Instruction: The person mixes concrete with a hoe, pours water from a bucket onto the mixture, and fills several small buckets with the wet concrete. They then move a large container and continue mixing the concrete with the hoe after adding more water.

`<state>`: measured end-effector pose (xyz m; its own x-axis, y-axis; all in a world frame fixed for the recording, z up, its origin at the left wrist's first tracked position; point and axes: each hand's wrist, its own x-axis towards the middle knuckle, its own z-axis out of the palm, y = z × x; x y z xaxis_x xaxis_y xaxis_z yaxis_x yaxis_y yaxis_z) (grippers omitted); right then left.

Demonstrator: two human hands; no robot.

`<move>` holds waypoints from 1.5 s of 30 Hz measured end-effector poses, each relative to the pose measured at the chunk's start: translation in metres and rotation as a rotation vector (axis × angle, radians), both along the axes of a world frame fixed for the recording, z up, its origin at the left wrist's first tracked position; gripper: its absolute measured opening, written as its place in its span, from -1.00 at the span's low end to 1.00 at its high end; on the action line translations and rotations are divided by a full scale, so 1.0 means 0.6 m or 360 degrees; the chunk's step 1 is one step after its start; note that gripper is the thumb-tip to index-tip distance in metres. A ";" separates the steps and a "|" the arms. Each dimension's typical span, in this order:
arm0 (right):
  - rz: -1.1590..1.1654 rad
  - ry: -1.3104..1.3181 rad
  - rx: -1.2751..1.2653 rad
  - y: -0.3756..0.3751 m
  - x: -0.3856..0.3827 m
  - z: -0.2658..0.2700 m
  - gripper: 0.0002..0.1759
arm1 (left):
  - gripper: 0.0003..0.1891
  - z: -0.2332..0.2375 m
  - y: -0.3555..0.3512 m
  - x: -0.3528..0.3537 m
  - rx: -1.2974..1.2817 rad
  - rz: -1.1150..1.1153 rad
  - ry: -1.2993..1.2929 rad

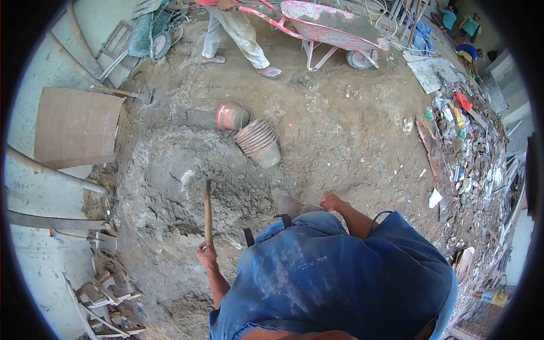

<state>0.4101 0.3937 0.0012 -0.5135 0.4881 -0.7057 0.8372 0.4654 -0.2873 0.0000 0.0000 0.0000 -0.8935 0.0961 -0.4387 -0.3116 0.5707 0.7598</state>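
My left hand [208, 256] is wrapped round the lower end of a wooden tool handle [208, 218]. The handle stretches forward over a heap of wet grey mortar [238, 201]; the tool's head is sunk in the mix, so its kind cannot be made out. Beside my knee, my right hand [330, 201] is curled closed, with nothing showing in it. Beyond the mortar, a stack of nested buckets [259, 141] lies tipped over, touching a reddish bucket [232, 116] smeared with cement.
Another person [235, 31] grips a pink wheelbarrow [334, 25] loaded with grey mix. Rubble and litter [462, 147] line the right side. At left are a cardboard sheet [79, 127], a long-handled tool [122, 92] and a green wheelbarrow [143, 37]. Several people [467, 28] are far off.
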 end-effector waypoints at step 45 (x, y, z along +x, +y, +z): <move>0.0230 0.0182 0.0099 -0.010 0.047 -0.118 -0.74 | -0.68 0.069 0.028 0.023 -0.0049 -0.0010 0.0018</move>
<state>0.4381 0.3877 -0.0695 -0.6566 0.4442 -0.6096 0.7238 0.5983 -0.3437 0.0138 0.0165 0.0414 -0.8979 0.0882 -0.4313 -0.2995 0.5955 0.7454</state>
